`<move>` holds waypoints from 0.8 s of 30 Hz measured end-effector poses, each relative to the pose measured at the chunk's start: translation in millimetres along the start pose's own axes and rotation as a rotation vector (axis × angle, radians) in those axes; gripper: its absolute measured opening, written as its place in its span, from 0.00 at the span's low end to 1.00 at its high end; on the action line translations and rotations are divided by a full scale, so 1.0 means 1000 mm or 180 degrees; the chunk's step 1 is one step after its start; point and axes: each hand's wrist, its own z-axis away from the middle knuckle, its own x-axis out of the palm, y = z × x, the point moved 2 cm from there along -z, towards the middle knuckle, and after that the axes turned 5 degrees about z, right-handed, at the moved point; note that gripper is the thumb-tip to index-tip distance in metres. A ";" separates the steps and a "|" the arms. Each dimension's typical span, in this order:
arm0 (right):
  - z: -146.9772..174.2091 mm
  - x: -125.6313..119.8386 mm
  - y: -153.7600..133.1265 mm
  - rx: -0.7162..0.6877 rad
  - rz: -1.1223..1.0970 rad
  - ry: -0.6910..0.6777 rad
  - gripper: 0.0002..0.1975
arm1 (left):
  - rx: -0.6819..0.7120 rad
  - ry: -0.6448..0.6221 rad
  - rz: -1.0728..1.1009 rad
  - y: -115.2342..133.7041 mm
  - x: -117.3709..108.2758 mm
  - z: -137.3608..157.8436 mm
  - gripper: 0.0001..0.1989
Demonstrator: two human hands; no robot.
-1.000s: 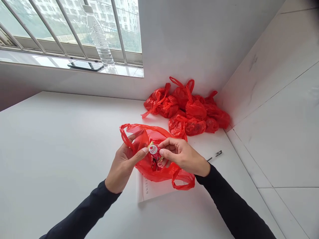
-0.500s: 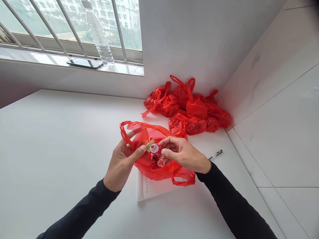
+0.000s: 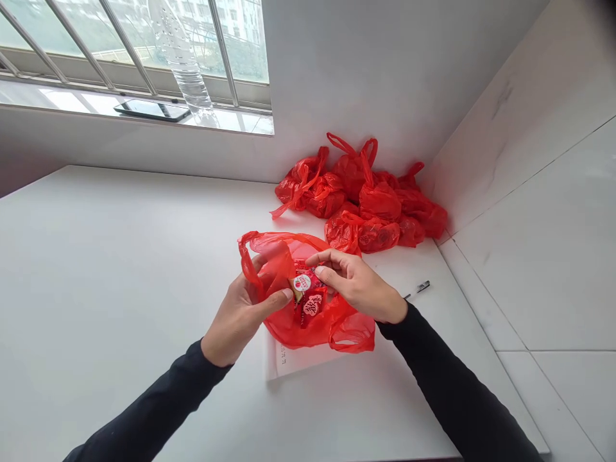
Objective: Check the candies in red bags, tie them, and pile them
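Note:
A thin red plastic bag (image 3: pixel 289 330) lies open with its handles spread, between my two hands. My left hand (image 3: pixel 243 314) grips its left side, thumb inside the mouth and fingers behind the film. Several wrapped sweets show inside the bag. One sweet (image 3: pixel 302 283) has a round white label and a gold end, close to my left thumb. Below it is a red packet (image 3: pixel 312 307) with a pink printed shape. Over the right side of the sweets is my right hand (image 3: pixel 353 282), thumb and index finger apart; its other fingers are partly hidden.
Several knotted red bags (image 3: pixel 360 192) are heaped in the corner against the wall. Under the open bag lies a paper sheet (image 3: pixel 289 367) with handwritten numbers. A pen (image 3: pixel 422 286) is right of my right wrist. A bottle (image 3: pixel 190 80) and a phone (image 3: pixel 151 110) are on the windowsill.
The sweet with the round label was pinched in my right fingers and has gone down among the others. My right thumb and index finger have parted from it. The view has tilted slightly.

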 end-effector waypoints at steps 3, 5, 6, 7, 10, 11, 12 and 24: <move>0.000 -0.003 0.000 -0.0075 0.0026 0.0024 0.09 | 0.0037 0.0067 0.0014 -0.001 0.000 0.000 0.30; 0.000 -0.004 -0.002 -0.0133 0.0070 -0.0027 0.08 | 0.0029 0.0211 0.0127 -0.001 0.000 0.000 0.33; 0.000 -0.004 -0.003 -0.0153 0.0094 -0.0048 0.08 | 0.0013 0.0257 0.0174 -0.001 -0.001 0.000 0.35; 0.000 -0.004 -0.003 -0.0171 0.0117 -0.0063 0.08 | -0.0007 0.0262 0.0201 -0.001 0.000 -0.001 0.37; -0.001 -0.002 -0.003 -0.0171 0.0099 -0.0107 0.09 | -0.0022 0.0122 0.0096 -0.001 0.001 -0.001 0.36; -0.002 -0.001 -0.002 -0.0176 0.0102 -0.0092 0.10 | 0.0002 0.0092 0.0064 0.000 0.002 -0.001 0.35; -0.002 -0.001 0.000 -0.0189 0.0144 -0.0042 0.10 | 0.0034 0.0098 0.0067 0.000 0.002 -0.001 0.34; 0.005 -0.002 0.008 0.0081 0.2749 0.0377 0.07 | 0.0128 0.0413 0.0316 0.005 -0.004 0.001 0.13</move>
